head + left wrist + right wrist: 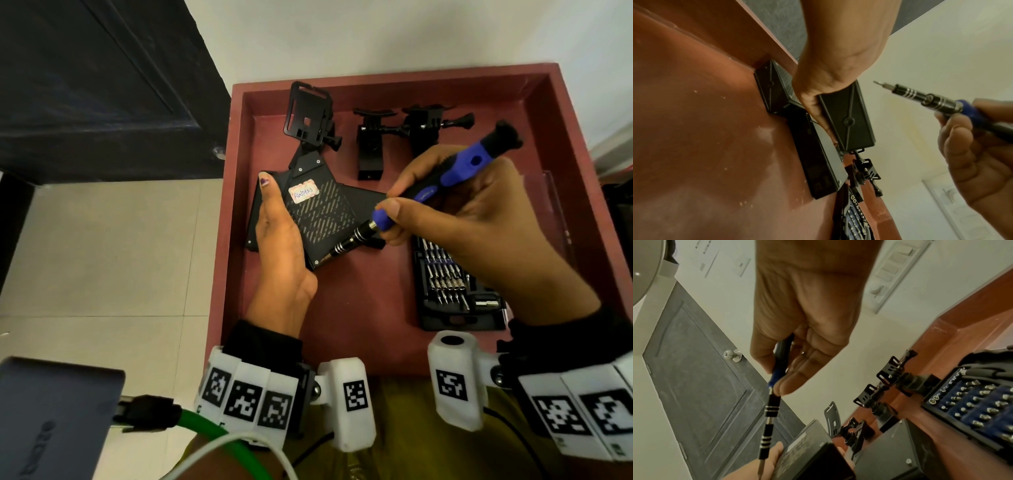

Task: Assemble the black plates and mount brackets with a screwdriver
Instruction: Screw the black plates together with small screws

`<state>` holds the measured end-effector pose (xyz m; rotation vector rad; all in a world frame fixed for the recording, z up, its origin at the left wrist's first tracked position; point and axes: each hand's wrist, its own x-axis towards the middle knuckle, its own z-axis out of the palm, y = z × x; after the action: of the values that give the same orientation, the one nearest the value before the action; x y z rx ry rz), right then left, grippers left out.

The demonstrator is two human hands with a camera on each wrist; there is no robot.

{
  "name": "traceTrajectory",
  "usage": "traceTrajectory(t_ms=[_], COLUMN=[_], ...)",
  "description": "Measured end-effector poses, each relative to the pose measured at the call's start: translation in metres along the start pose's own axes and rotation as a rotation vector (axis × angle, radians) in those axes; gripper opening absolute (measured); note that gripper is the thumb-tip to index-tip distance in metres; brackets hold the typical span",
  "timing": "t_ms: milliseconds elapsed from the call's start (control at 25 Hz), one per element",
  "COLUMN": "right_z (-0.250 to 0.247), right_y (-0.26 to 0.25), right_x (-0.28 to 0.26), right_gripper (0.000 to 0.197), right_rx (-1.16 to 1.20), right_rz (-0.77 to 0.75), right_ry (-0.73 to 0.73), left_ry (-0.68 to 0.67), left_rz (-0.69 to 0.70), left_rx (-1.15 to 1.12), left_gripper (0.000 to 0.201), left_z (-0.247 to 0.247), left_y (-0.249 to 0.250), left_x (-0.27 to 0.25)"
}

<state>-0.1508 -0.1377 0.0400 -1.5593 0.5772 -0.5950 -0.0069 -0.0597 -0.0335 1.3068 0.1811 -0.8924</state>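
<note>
My left hand (pixel 274 219) grips a black vented plate (pixel 318 212) with a white label, thumb on top and fingers curled under it. The left wrist view shows the plate's underside (pixel 846 120) raised off the red tray (pixel 394 77). My right hand (pixel 390 205) pinches a blue and black screwdriver (pixel 455 171) near its collar. Its tip points at the plate's near corner, and the screwdriver (pixel 920 97) stands a small gap away from the plate. More black plates (pixel 818 162) lie on the tray under and beside the held one. Three mount brackets (pixel 371 137) stand at the tray's back.
An open bit set case (pixel 452 284) lies on the tray's right side under my right forearm. A grey device (pixel 51 411) with a green cable sits at the lower left, off the tray. A dark door (pixel 85 85) is to the left, above a tiled floor.
</note>
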Motion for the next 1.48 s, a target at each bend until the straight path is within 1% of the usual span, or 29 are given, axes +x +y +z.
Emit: traceTrajectory(t_ms=[280, 560, 920, 1080, 1200, 1240, 1280, 1360, 1400, 1480], right_z=[0.001, 0.002, 0.001, 0.004, 0.008, 0.009, 0.011, 0.016, 0.019, 0.023], right_y=[0.003, 0.006, 0.007, 0.001, -0.007, -0.010, -0.011, -0.011, -0.010, -0.005], right_x=[0.001, 0.001, 0.002, 0.001, 0.001, 0.000, 0.000, 0.000, 0.000, 0.001], right_gripper=[0.012, 0.008, 0.011, 0.011, 0.013, 0.016, 0.020, 0.020, 0.017, 0.015], right_rx=[-0.022, -0.022, -0.032, -0.130, -0.313, -0.381, -0.426, -0.421, -0.391, -0.328], right_rz=[0.003, 0.014, 0.018, -0.048, -0.147, -0.196, -0.233, -0.272, -0.290, -0.313], right_ry=[-0.009, -0.021, -0.024, -0.108, -0.161, -0.174, -0.185, -0.201, -0.203, -0.202], left_ry=[0.001, -0.013, -0.019, -0.001, -0.027, -0.034, -0.035, -0.041, -0.045, -0.059], left_rz=[-0.019, -0.015, -0.007, 0.007, 0.005, 0.005, 0.010, 0.025, 0.028, 0.038], left_rx=[0.015, 0.002, -0.002, 0.030, 0.050, 0.054, 0.057, 0.063, 0.077, 0.117], left_gripper=[0.065, 0.068, 0.071, 0.075, 0.096, 0.100, 0.100, 0.093, 0.093, 0.105], left_z=[0.001, -0.001, -0.003, -0.004, -0.004, -0.005, -0.006, -0.008, -0.008, -0.009], left_y=[0.001, -0.002, -0.004, -0.008, -0.007, -0.007, -0.008, -0.011, -0.012, -0.013], left_x=[-0.001, 0.004, 0.008, 0.009, 0.010, 0.010, 0.010, 0.011, 0.012, 0.012])
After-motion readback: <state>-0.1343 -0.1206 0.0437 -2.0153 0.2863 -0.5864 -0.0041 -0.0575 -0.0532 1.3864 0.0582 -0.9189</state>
